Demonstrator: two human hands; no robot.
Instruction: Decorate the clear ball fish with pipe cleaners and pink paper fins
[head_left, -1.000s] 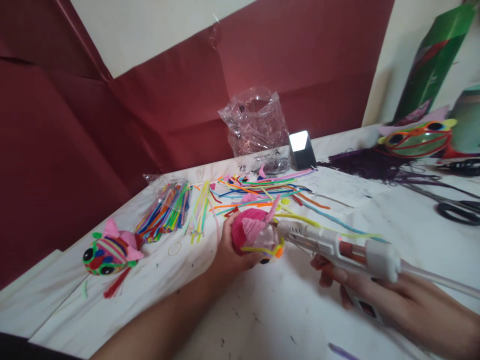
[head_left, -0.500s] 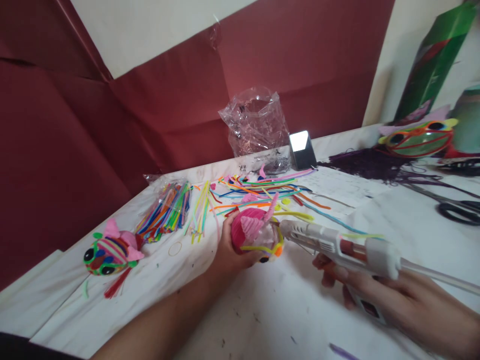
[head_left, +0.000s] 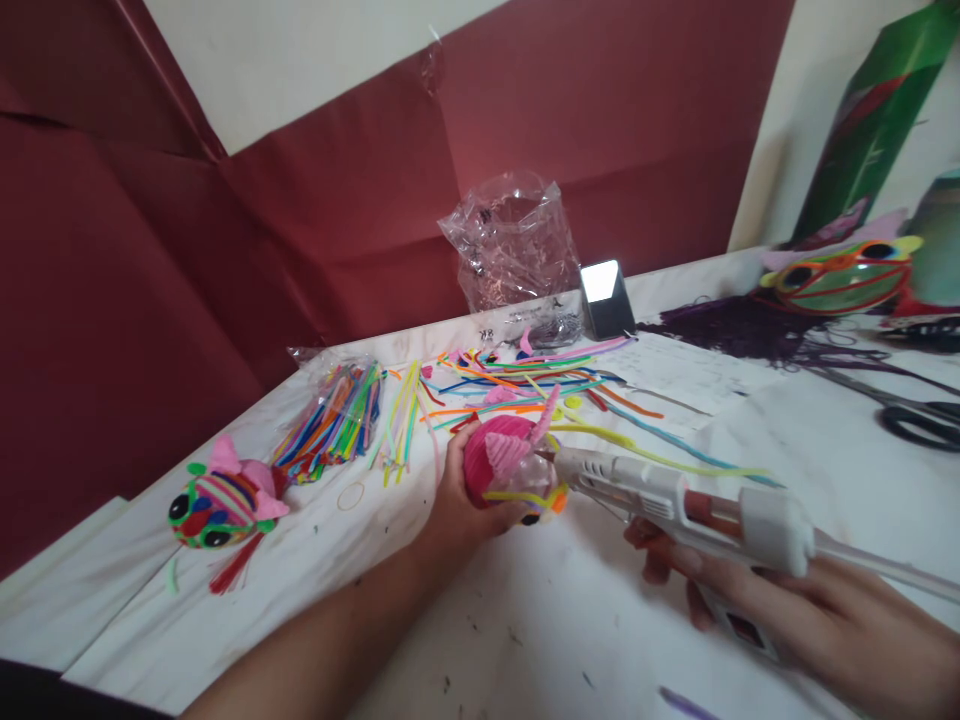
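The left hand [head_left: 459, 498] grips a pink toy [head_left: 482, 462] mid-scene; the right hand [head_left: 814, 615] is wrapped around a glue gun [head_left: 637, 490], its nozzle at the toy's clear part. Another fish toy [head_left: 229, 500] sits left, pipe cleaners [head_left: 337, 415] beyond it, scissors [head_left: 919, 422] far right.

Clear bag [head_left: 517, 250] is slouching around upper centre, dark gadget [head_left: 611, 313]'s leaning just right of it. Green box [head_left: 874, 130] is standing upper right, scissors [head_left: 890, 411] are lying by the right edge below, and red sheeting [head_left: 360, 200] is filling the upper left.
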